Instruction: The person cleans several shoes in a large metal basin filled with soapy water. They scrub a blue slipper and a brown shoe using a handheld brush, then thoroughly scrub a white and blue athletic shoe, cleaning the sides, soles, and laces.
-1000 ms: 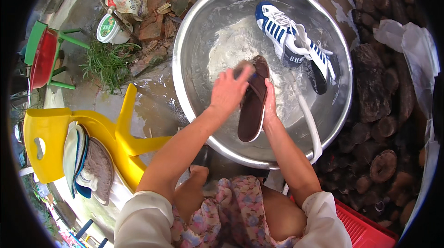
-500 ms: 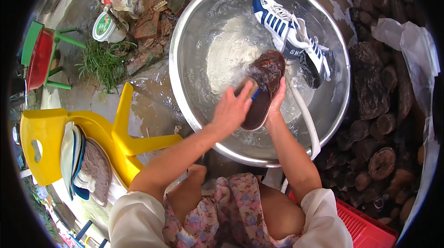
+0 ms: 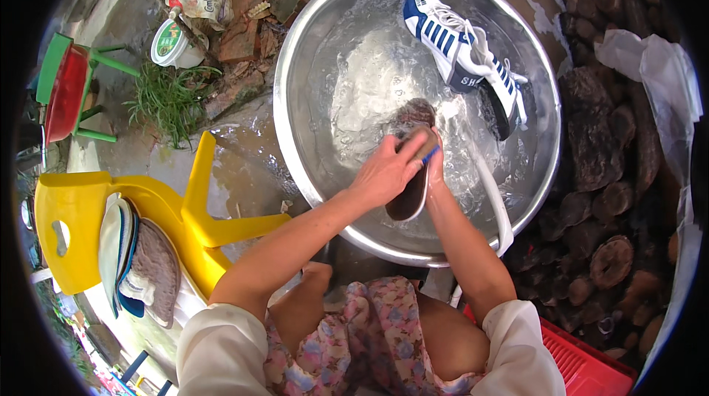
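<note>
A big metal basin (image 3: 295, 86) stands on the wet ground, with soapy water in it. Inside it, near the front wall, a dark shoe (image 3: 408, 174) is held over the water. At the far right side of the basin a blue and white sneaker (image 3: 465, 56) lies, apart from the hands. A white hose (image 3: 496, 207) is hung over the front rim.

The shoe is held from below by the right hand (image 3: 436, 167); its fingers are closed around the shoe's side. The left hand (image 3: 388, 171) is pressed on the top of the shoe, and its grip is closed on a small brush (image 3: 427, 151), of which only a blue edge is seen.

The step in hand is judged to be the scrubbing of the shoe. To do it well, the shoe should be kept firmly supported from below, so that the pressure of the brush is taken by the lower hand and the shoe does not slip on the soap. Short strokes along the length are advised, and the shoe should be kept low over the water so that the splashes fall back inside.

The long axis of the shoe runs almost from near to far, a little tilted to the right. One rounded end points away from the person toward the middle of the basin; the other end points to the person's body. Which end is the toe cannot be told.
</note>
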Demonstrator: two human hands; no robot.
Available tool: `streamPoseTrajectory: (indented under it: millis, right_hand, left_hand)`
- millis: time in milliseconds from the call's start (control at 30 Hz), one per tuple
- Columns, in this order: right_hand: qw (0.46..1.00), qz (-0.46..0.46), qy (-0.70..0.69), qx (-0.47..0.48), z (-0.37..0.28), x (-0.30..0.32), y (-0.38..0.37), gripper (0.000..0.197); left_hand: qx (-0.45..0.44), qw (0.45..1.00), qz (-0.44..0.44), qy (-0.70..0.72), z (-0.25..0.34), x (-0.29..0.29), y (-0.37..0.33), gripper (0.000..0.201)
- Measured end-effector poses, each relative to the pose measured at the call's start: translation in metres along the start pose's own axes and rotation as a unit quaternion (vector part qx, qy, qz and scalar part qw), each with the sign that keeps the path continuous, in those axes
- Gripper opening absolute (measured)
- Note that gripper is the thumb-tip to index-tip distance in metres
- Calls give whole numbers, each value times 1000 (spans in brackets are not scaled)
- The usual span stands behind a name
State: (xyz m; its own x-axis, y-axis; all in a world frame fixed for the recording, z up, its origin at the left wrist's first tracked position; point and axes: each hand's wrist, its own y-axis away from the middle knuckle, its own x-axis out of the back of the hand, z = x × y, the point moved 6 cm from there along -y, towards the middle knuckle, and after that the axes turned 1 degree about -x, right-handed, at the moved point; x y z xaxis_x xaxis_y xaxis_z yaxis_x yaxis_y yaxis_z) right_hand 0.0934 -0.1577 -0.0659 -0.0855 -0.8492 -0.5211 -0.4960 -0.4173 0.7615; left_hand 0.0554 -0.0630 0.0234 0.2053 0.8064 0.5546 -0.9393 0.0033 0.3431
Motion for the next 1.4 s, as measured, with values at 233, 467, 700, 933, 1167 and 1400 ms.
streamPoseTrajectory:
  millis: [233,467,700,933,1167,1400]
  right_hand:
    - [985,-158,-49,-43,13,-28,33,63]
    - [992,-124,-4,-24,17,-29,35,62]
    - [984,-161,-10,-79,27,-37,50,61]
    - [915,24,375,149,-7,-20,31,75]
    - [600,136,681,398,-20,-35,41,95]
    - [859,31,460,223,-7,-18,46,64]
  left_hand:
    - [21,961,166,-222,-32,39,-29,49]
    - [64,966,252,-8,-47,40,1,48]
    - [107,976,123,-147,-46,55,-22,50]
    - [260,868,168,388,-125,42,-22,53]
    - [-46,987,132,79,-34,33,-8,49]
    - [167,940,242,-173,-85,70,-21,42]
